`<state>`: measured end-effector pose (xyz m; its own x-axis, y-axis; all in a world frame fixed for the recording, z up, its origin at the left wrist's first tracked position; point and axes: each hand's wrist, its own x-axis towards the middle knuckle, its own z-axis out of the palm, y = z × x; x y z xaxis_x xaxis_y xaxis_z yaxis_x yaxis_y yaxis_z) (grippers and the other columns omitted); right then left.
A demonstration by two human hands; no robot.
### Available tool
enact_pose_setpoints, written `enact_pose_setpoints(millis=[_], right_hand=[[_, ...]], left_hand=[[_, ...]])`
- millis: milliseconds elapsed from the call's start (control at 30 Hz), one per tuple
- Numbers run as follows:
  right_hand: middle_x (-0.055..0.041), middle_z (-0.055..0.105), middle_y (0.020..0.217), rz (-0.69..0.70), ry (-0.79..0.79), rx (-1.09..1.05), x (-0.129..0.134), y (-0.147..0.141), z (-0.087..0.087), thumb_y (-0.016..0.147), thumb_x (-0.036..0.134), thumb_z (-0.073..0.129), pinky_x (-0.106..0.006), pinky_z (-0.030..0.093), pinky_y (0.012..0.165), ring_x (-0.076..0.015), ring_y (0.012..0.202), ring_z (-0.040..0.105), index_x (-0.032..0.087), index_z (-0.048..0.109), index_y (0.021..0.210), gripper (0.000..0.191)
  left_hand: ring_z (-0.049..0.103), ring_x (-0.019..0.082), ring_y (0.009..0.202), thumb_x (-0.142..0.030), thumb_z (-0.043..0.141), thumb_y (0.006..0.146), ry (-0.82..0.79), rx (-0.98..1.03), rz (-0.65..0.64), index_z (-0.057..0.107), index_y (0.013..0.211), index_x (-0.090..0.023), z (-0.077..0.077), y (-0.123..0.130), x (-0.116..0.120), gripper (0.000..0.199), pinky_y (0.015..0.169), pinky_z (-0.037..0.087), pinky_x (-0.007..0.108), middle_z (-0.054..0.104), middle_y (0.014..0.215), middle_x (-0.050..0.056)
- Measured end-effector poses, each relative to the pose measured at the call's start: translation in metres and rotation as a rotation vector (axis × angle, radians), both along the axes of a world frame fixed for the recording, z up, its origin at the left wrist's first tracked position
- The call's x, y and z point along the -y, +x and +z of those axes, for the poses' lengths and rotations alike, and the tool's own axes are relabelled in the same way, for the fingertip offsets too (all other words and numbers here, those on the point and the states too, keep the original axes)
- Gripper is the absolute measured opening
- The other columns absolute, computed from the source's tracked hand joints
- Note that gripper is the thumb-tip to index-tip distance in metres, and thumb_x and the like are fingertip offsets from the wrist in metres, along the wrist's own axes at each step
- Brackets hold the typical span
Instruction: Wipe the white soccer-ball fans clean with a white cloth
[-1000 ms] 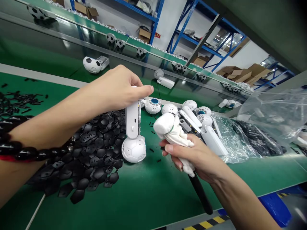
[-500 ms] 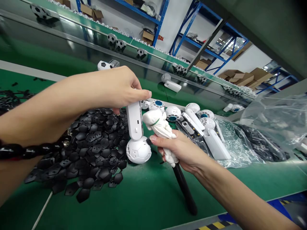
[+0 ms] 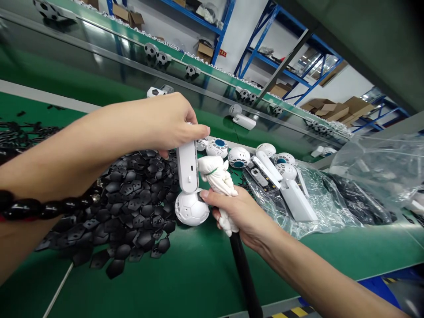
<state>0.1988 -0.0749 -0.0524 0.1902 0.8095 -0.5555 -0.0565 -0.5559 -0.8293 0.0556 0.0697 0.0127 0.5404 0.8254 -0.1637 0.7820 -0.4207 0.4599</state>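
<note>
My left hand (image 3: 172, 121) is closed around the upper end of a white handheld fan (image 3: 187, 170). The fan's round head (image 3: 192, 208), patterned like a football, points down at the green tabletop. Beside it, my right hand (image 3: 236, 212) grips a hammer-like tool (image 3: 243, 274) with a black handle, its top wrapped in white cloth (image 3: 213, 172) tied with a green band. A small dark piece (image 3: 200, 194) sits at my right thumb tip, against the ball head. To the left lies a heap of black pentagon pieces (image 3: 139, 207).
Several white fans (image 3: 296, 201) lie on clear plastic bags (image 3: 326, 203) to the right. Behind the bench runs a green conveyor (image 3: 115, 73) carrying football-patterned fans (image 3: 190, 70). A thin white stick (image 3: 58, 289) rests at the front left. Blue shelving (image 3: 225, 26) stands beyond.
My right hand has shifted slightly left, bringing the dark piece against the ball head; the tool's handle has swung toward vertical. On the conveyor, the near fans have moved right and the far ones slightly left.
</note>
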Motion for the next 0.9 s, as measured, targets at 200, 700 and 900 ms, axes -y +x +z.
enact_pose_setpoints(millis=[200, 700, 900], right_hand=[[0.0063, 0.051, 0.049, -0.017, 0.025, -0.098, 0.003, -0.003, -0.004, 0.069, 0.031, 0.079, -0.023, 0.031, 0.046, -0.0065, 0.044, 0.042, 0.017, 0.058, 0.067, 0.025], [0.0018, 0.056, 0.064, -0.006, 0.260, 0.294, 0.016, 0.021, 0.007, 0.085, 0.046, 0.064, -0.023, 0.038, 0.044, -0.0118, 0.050, 0.048, 0.021, 0.056, 0.091, 0.027], [-0.0075, 0.061, 0.134, 0.520, 0.693, 1.275, 0.052, 0.045, 0.031, 0.090, 0.012, 0.053, -0.031, 0.056, 0.077, -0.0261, 0.109, 0.066, 0.034, 0.035, 0.150, 0.067]], left_hand=[[0.065, 0.020, 0.063, -0.059, 0.050, 0.086, 0.003, 0.007, -0.007, 0.069, 0.116, -0.017, 0.002, 0.002, 0.002, 0.055, 0.063, 0.051, 0.032, 0.071, 0.090, 0.008], [0.067, 0.027, 0.073, -0.055, 0.055, 0.077, -0.003, 0.051, -0.017, 0.074, 0.110, -0.026, -0.005, -0.002, -0.008, 0.049, 0.066, 0.050, 0.033, 0.068, 0.075, 0.005], [0.068, 0.025, 0.070, -0.051, 0.054, 0.077, -0.007, 0.100, 0.002, 0.075, 0.107, -0.026, -0.002, 0.001, -0.003, 0.044, 0.065, 0.052, 0.031, 0.069, 0.074, 0.005]])
